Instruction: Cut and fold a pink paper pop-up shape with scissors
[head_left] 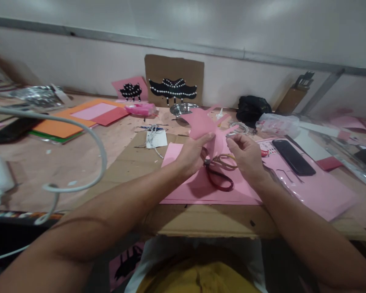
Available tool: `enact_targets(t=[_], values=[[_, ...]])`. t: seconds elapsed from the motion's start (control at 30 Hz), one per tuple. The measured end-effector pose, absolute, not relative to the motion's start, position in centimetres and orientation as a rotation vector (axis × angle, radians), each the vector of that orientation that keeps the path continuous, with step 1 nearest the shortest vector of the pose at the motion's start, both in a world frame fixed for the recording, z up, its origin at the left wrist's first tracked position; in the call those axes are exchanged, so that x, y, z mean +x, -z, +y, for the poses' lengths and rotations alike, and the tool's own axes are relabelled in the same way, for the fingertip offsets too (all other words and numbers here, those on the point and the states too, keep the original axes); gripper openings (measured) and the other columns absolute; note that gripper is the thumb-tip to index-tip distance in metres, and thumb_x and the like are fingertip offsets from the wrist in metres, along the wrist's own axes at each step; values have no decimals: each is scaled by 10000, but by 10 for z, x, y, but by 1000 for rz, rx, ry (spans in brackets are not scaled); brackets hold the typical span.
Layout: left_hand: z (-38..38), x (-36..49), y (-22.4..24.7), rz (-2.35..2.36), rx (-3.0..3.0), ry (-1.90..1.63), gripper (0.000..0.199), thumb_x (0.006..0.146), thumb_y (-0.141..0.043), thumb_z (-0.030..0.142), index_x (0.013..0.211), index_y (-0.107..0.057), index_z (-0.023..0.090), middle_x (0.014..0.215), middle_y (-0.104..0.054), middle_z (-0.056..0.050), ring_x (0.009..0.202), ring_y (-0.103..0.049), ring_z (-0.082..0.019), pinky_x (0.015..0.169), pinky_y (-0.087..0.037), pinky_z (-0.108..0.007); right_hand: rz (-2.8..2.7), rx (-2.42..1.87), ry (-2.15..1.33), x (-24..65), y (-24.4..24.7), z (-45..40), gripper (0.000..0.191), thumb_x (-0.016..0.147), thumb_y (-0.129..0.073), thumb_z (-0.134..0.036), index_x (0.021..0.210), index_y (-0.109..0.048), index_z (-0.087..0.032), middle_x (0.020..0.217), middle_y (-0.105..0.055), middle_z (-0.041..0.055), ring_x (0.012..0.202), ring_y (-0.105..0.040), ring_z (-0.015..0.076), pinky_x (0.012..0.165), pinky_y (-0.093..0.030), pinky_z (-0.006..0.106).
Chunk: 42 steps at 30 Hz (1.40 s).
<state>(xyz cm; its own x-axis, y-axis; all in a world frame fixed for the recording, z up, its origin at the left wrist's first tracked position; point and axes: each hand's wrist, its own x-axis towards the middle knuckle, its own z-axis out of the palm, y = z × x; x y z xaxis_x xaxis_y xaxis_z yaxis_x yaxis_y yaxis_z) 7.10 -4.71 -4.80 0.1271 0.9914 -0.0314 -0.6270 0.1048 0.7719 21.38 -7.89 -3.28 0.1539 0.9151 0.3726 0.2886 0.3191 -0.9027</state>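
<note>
Head camera: the left hand [191,154] is closed on a cut piece of pink paper [201,124], holding it up above the pink sheets [198,189] lying on the cardboard mat [131,162]. The right hand [247,156] has its fingers pinched together just beside the paper's right edge, over the scissors [219,171]; whether it grips the scissors or only the paper is hard to tell, as the frame is blurred there. The risk, as I judge it, is that the thin paper tears or creases under the pinch, or that the blades, lying close to the left palm, nick it. A phone [293,156] lies near the right wrist.
</note>
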Motion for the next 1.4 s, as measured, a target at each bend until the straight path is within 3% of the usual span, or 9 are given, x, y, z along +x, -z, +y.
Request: enact_targets(t=[0.17,0.33,0.43,0.6,0.77,0.93,1.13,1.23,1.4], values=[[-37,62,51,668,770,-1325,253,615,-873,261,668,-649,155,610,-611,18,483,-484,-83,455,-336,-230,-1498,-1186,-717,220,31,-80,225,817,-657,-368,721,-614,-169,679,-595,-10,624,-504,102,585,-413,235],[-16,49,54,680,843,-1403,230,620,-849,251,624,-640,157,579,-593,13,483,-495,-99,436,-333,-244,-2157,-958,-1110,222,23,-89,239,860,-658,-404,804,-732,-184,747,-662,2,680,-568,117,651,-436,236],[-8,44,58,699,844,-1422,230,588,-861,241,658,-658,158,607,-621,12,513,-520,-106,443,-347,-243,-2351,-924,-1149,220,19,-95,314,883,-630,-444,731,-724,-186,677,-629,-3,656,-558,122,632,-423,234],[-7,43,61,730,865,-1372,289,547,-899,239,673,-654,154,650,-658,0,572,-569,-111,513,-416,-235,-1898,-1168,-873,221,22,-91,410,877,-626,-509,650,-629,-169,609,-547,-11,584,-464,104,559,-354,237],[-7,46,64,763,880,-1293,316,560,-914,270,697,-660,142,622,-635,10,518,-527,-89,477,-380,-223,-1401,-1197,-593,228,31,-77,244,816,-694,-419,836,-644,-180,777,-621,7,700,-534,125,661,-448,258],[-2,46,71,739,843,-1320,350,576,-919,266,828,-704,151,758,-710,-21,610,-594,-106,525,-421,-214,-1185,-1148,-659,237,44,-61,326,876,-593,-508,999,-602,-206,940,-610,11,774,-550,111,677,-471,238],[-1,45,73,741,944,-1282,345,569,-929,336,705,-687,132,662,-660,-23,524,-523,-87,446,-324,-217,-1211,-1259,-807,234,52,-54,496,797,-641,-627,1053,-599,-205,1048,-638,35,886,-587,141,672,-477,239],[-5,46,69,804,1002,-1225,364,558,-935,355,638,-658,133,582,-604,-11,468,-457,-77,437,-298,-236,-1272,-1279,-862,231,50,-58,488,722,-728,-551,1017,-633,-174,960,-663,31,796,-578,130,681,-471,257],[-7,45,68,874,1117,-1215,374,548,-933,382,594,-644,149,547,-578,-6,452,-413,-77,442,-284,-243,-1417,-1339,-792,232,44,-65,284,754,-692,-460,757,-635,-182,709,-624,-3,642,-522,124,596,-447,264]])
